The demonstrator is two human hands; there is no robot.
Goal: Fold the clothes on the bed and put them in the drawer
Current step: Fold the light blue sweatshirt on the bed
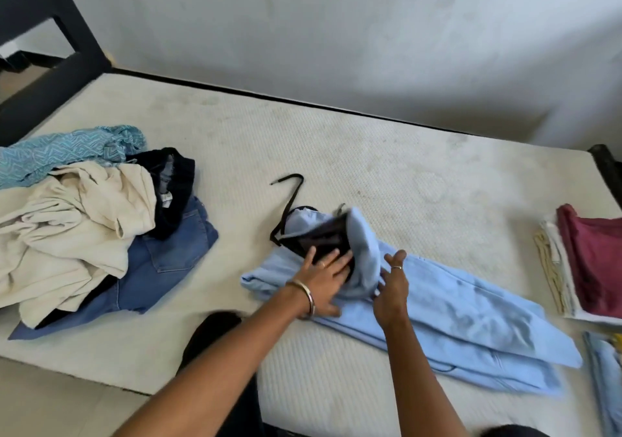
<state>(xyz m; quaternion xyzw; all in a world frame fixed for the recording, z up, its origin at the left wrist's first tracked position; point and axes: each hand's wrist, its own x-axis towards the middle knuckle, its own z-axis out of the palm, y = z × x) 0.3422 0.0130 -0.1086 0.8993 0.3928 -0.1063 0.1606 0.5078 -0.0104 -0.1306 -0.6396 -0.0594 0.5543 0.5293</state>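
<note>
A light blue hoodie point(471, 315) lies stretched across the mattress point(303, 154), its dark-lined hood point(323, 234) and black drawstring point(289, 194) at the left end. My left hand point(323, 278) presses flat on the hood lining, fingers spread. Just to its right, my right hand point(392, 285) pinches the blue edge of the hood. A loose pile at the left holds a cream garment point(74, 234), blue jeans point(161, 268), a dark piece point(175, 194) and a turquoise patterned cloth point(60, 150).
Folded clothes are stacked at the right edge, a maroon one point(595, 261) on top, with a folded light blue piece point(606, 369) below them. A white wall runs behind the bed. A black bed frame post point(67, 32) stands at the far left.
</note>
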